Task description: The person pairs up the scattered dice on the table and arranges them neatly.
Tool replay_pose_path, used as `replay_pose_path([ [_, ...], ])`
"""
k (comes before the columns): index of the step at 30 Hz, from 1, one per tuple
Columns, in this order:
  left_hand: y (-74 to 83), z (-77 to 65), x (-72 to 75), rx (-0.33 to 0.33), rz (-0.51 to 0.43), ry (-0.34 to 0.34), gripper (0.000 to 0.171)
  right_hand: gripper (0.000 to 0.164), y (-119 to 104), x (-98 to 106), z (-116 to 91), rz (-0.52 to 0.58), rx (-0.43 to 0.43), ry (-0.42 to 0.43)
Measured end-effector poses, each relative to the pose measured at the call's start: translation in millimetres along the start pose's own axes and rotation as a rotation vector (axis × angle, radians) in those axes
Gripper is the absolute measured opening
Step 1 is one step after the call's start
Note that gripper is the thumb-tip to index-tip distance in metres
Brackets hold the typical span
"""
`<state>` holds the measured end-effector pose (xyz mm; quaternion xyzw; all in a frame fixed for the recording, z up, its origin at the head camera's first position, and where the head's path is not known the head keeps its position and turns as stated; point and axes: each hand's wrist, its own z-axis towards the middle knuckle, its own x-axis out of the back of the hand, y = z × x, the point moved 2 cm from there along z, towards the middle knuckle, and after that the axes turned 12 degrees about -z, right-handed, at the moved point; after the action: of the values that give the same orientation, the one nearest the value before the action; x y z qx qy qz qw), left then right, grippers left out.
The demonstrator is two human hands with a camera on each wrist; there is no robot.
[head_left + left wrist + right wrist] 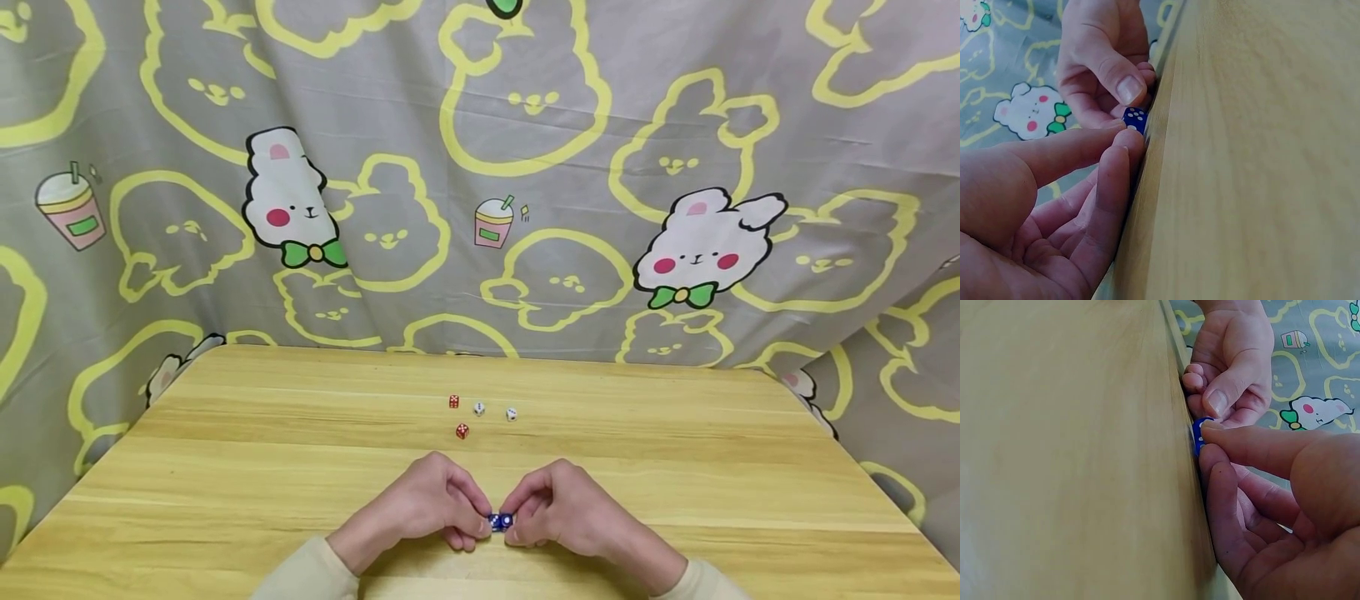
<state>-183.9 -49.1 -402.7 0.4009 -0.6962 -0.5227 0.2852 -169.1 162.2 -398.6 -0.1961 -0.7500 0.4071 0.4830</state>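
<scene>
Two blue dice with white pips sit side by side on the table near its front, in the middle of the head view. My left hand [433, 502] pinches the left blue die [494, 522] between thumb and fingertips. On the other side, my right hand [573, 508] pinches the right blue die [507, 521] in the same way. The dice look as if they touch. In the left wrist view a blue die [1135, 116] shows five pips on one face; fingers cover much of the blue die [1198, 434] in the right wrist view.
Farther back on the wooden table [262, 442] lie a red die [453, 402], a second red die [462, 431] nearer the hands, a white die [479, 409] and another white die [512, 414]. A grey curtain [420, 108] with cartoon prints hangs behind the table.
</scene>
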Motion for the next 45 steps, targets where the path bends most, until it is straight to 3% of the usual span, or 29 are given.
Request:
replay_pose_path([
  [6,0.5,-0.4,1.9,0.001,-0.004,0.011,0.013,0.018,0,0,0,0.011,-0.001,-0.008],
  [14,3.6,1.7,5.5,-0.067,-0.032,0.072,0.024,0.018,-1,2,-1,0.013,-0.002,-0.013],
  [21,6.2,3.8,11.1,-0.134,-0.030,0.161,0.026,0.017,0,2,0,0.017,-0.008,-0.017],
  [33,10.7,7.2,26.2,-0.155,0.013,0.383,0.028,0.017,-1,3,-1,0.007,-0.012,-0.029],
  [45,18.5,11.8,45.6,-0.139,0.020,0.465,0.031,0.017,-3,3,-1,0.025,-0.015,-0.031],
])
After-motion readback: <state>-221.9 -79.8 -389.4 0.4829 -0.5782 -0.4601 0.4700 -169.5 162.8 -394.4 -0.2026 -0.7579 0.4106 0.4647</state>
